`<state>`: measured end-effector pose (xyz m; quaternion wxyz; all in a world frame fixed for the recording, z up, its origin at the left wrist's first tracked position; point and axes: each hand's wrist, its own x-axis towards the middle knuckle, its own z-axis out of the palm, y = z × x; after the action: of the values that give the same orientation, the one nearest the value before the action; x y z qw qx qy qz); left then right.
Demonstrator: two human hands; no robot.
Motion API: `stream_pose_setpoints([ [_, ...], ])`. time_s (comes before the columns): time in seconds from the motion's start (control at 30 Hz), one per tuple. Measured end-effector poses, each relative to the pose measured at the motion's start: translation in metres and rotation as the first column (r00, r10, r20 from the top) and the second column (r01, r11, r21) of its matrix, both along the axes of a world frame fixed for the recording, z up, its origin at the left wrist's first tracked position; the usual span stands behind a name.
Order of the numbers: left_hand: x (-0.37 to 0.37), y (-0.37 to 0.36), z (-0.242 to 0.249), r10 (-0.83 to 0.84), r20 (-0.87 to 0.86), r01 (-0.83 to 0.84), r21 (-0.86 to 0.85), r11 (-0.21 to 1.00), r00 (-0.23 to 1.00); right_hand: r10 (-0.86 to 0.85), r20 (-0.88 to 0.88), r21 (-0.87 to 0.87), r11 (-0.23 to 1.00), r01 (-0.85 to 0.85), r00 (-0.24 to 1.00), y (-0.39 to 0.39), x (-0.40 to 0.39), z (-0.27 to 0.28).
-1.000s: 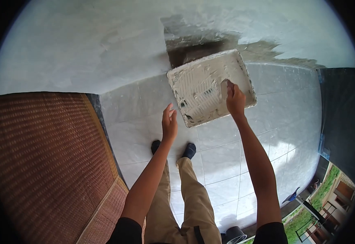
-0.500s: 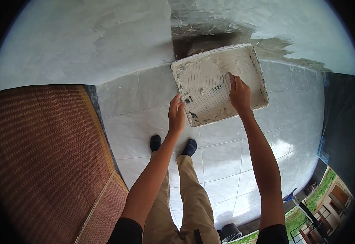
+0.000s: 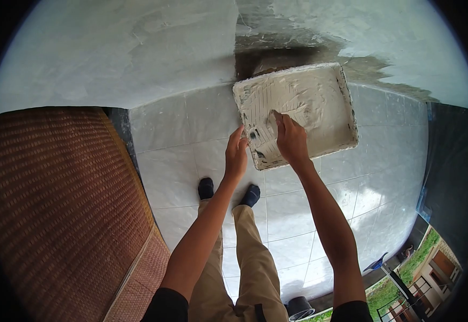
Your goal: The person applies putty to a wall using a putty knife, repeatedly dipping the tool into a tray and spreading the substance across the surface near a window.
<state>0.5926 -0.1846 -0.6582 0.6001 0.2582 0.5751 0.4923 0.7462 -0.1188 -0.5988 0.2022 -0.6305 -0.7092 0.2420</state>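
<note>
A paint tray with a ribbed bed is coated in thick off-white paste and lies at an angle in front of me, close to the wall. My left hand grips its left rim between thumb and fingers. Over the ribbed part, my right hand is closed on a small flat scraper smeared with paste. Only the scraper's edge shows; my fingers cover the rest. Smooth and ridged paste lies to the right of my right hand.
Behind the tray a wall corner has a dark, unevenly coated patch. Grey tiles cover the floor under my feet. A woven brown panel stands at left. A dark bucket sits at the lower edge, and a dark sheet hangs at right.
My right hand has drawn the scraper left and slightly down across the tray, and the paste behind it looks newly smeared. The left hand stays at the rim.
</note>
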Motion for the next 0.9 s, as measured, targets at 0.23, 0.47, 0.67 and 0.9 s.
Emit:
stream_pose_setpoints([
  [0.23,-0.006,-0.002,0.007,-0.002,0.108,0.005,-0.027,1.0,0.994,-0.08,-0.107,-0.043,0.996,0.075,0.991,-0.009,-0.018,-0.002],
  [0.47,-0.01,-0.004,0.011,-0.011,0.129,0.018,-0.052,0.998,0.992,-0.137,-0.17,-0.091,0.988,0.123,0.976,-0.017,-0.036,-0.012],
  [0.67,-0.013,-0.002,0.018,-0.005,0.166,0.018,-0.081,0.997,0.986,-0.261,-0.231,-0.199,0.956,0.217,0.937,-0.011,-0.032,-0.013],
  [0.9,-0.013,0.0,0.027,-0.008,0.185,0.026,-0.094,0.995,0.983,-0.289,-0.357,-0.387,0.911,0.141,0.888,-0.011,-0.012,-0.023],
])
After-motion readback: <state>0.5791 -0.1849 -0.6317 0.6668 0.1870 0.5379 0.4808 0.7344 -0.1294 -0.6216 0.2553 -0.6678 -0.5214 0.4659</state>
